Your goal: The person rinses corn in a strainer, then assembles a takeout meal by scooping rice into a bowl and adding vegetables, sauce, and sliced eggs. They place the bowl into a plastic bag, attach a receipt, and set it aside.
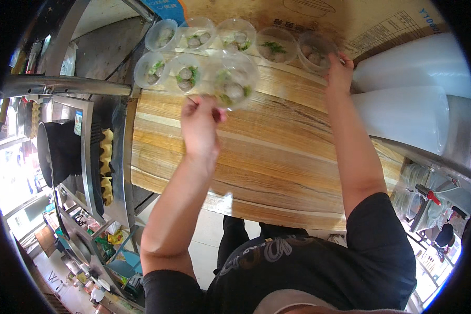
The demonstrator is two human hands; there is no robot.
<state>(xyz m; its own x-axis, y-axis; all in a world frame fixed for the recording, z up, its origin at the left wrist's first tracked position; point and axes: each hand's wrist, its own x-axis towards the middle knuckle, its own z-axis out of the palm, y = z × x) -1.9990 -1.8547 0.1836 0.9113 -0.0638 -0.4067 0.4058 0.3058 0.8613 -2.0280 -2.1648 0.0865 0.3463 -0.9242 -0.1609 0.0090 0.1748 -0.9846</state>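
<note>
Several clear round plastic bowls stand in two rows at the far edge of the wooden table. Each holds greyish balls, most with green herb leaves. My left hand (203,111) pinches the near rim of a bowl (246,93) at the right end of the front row; this bowl looks larger than its neighbours and slightly blurred. At the right end of the back row, my right hand (341,69) grips the right rim of another bowl (310,54), whose balls show no clear green. Left of these are a bowl with leafy herbs (273,48) and a front-row bowl (185,75).
Behind the bowls is a cardboard box (345,15). Stacked translucent plastic containers (403,118) lie along the right side of the wooden table (267,157). At left are a metal frame (68,86), a dark pan (63,152) and egg trays (106,167).
</note>
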